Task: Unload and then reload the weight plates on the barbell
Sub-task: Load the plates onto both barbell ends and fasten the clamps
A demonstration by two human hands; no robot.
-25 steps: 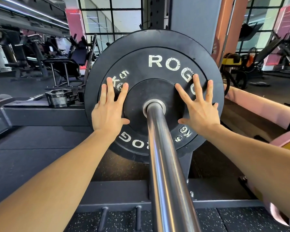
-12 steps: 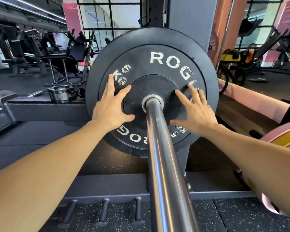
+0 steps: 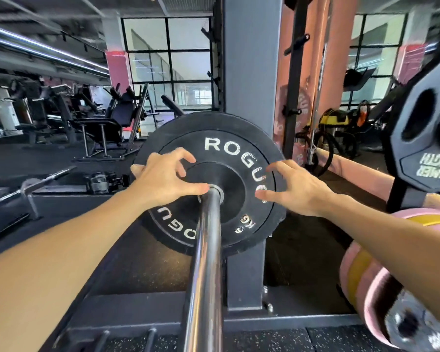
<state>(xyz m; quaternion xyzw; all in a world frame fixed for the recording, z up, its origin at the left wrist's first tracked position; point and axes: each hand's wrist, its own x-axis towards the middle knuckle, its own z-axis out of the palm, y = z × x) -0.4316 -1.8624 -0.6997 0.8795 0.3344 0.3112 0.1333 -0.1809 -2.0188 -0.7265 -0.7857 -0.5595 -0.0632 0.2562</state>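
Black plate point(image 3: 229, 158) on barbell sleeve point(image 3: 205, 262); left hand point(image 3: 163, 180), right hand point(image 3: 294, 191) fingers curled before it.

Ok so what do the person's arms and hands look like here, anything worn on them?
Both forearms are bare as far as the frame shows: no sleeves reach into view. The left hand and right hand wear no gloves, wraps or straps, and no watch, bracelet or rings are visible. The fingernails look short and unpainted, though the picture is slightly blurred.

Matt black rubber plate point(image 3: 241, 158) on glossy smooth steel barbell point(image 3: 205, 262)
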